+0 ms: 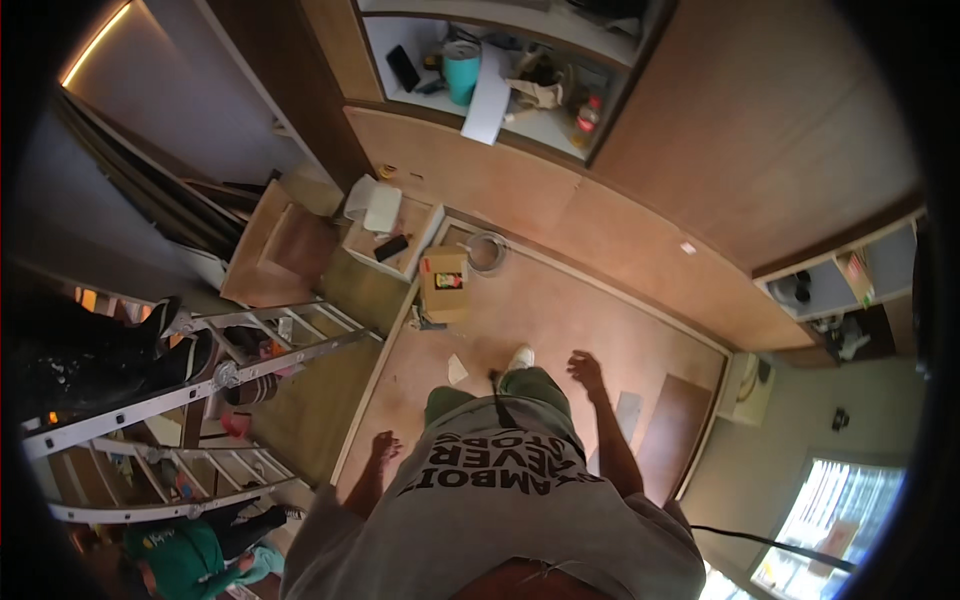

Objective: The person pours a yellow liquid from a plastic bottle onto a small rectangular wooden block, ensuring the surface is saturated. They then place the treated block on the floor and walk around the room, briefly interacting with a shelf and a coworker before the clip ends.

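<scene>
My left hand (385,447) hangs beside my left leg, its fingers loosely apart, with nothing seen in it. Farther forward on the other side, my right hand (586,371) is held out over the wooden platform (540,300), fingers slightly bent and spread, also holding nothing that I can see. Neither hand touches anything. A small pale offcut (457,369) lies on the platform between my hands. Ahead of it stands a cardboard box (443,283), next to a round coil (487,253). Near my right forearm lie a grey strip (628,415) and a brown panel (674,436).
An aluminium stepladder (225,375) stands at left, with another person's boots (175,345) on it. A person in green (190,555) is below. A wall niche (545,115) holds a turquoise tumbler (461,72) and a bottle (586,120). The platform has a raised rim.
</scene>
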A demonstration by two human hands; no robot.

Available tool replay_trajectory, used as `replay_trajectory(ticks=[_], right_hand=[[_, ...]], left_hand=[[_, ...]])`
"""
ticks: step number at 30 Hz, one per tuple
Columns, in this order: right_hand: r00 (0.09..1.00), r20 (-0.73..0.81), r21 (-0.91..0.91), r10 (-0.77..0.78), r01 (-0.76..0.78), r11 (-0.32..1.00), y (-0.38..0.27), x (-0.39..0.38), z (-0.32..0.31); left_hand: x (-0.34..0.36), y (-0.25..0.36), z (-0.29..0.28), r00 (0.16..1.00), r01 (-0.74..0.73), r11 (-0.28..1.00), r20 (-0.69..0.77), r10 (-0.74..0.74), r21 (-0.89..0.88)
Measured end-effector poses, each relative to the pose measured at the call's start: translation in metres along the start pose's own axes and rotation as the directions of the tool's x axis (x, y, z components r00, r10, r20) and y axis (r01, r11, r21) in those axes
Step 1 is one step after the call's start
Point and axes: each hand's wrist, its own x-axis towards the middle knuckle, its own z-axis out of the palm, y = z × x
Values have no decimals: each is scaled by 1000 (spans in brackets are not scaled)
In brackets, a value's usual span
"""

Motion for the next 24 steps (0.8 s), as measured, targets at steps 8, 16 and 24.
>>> replay_trajectory(ticks=[8, 16, 24], right_hand=[[971, -217, -316, 100, -167, 934, -181, 148, -64], [949, 210, -204, 233, -191, 960, -122, 223, -55], [936, 340, -543, 89, 118, 832, -196, 310, 71]], left_hand=[[4, 132, 174, 991, -95, 994, 99, 89, 62], [94, 162, 174, 863, -414, 856, 165, 477, -310], [115, 272, 221, 999, -21, 998, -28, 20, -55]])
